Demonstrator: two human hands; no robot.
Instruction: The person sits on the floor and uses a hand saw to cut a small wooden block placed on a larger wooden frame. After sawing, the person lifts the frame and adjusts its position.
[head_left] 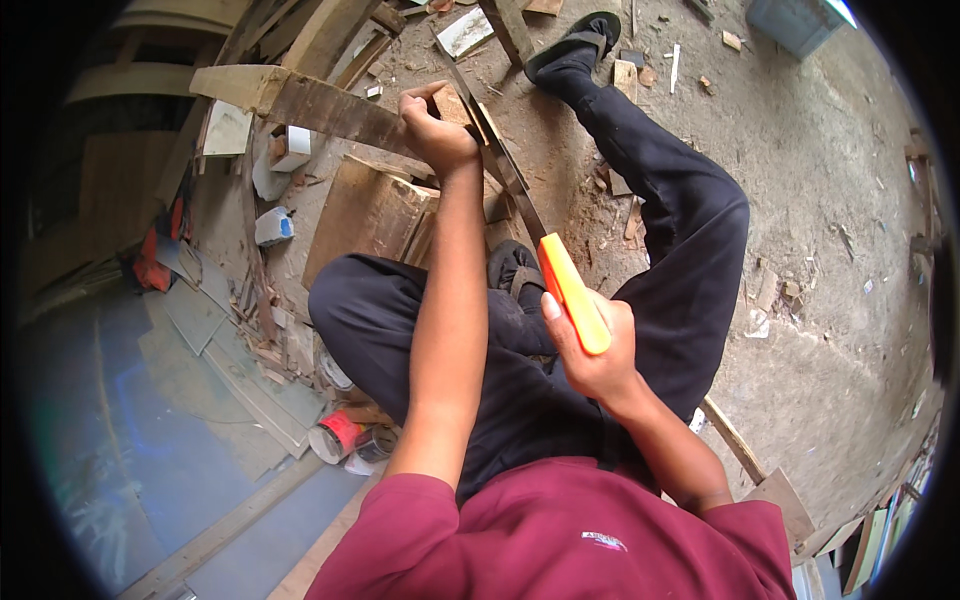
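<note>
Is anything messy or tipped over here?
Yes. Beside the person's left knee a red tin lies tipped on its side, and wood scraps are scattered over the dirt floor. The right hand grips an orange-handled saw, and the left hand steadies the plank.

A dusty dirt floor [830, 200] lies in daylight, littered with wood offcuts [625, 75] and chips. Stacked boards [250, 390] and a blue sheet [110, 420] cover the left side, beside a small red tin [338, 435]. A pale blue crate [797, 20] sits at the far right.
</note>
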